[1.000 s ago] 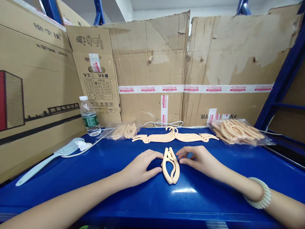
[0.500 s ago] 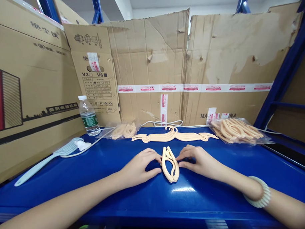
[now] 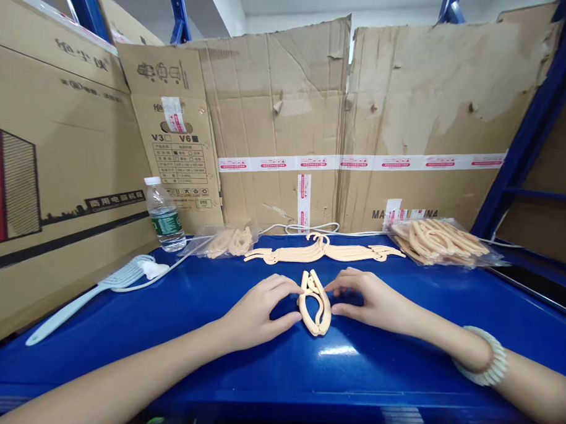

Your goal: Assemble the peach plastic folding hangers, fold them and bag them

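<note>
A cream plastic folding hanger, folded into a pointed loop, lies on the blue tabletop between my two hands. The fingertips of my left hand rest against its left arm, with the thumb lower down on the same side. From the other side, my right hand has its fingers and thumb at the right arm, so the hanger is held between both hands. Behind it, several unfolded hangers of the same colour lie stacked in a row across the table.
Bagged hanger parts lie at the back left, and a larger bag of hangers at the back right. A water bottle, a pale blue hairbrush and a white cable are on the left. Cardboard walls the back.
The folded hanger has shifted very slightly left and turned a little, with its right arm leaning closer to the left one. Both hands stay at its sides.
</note>
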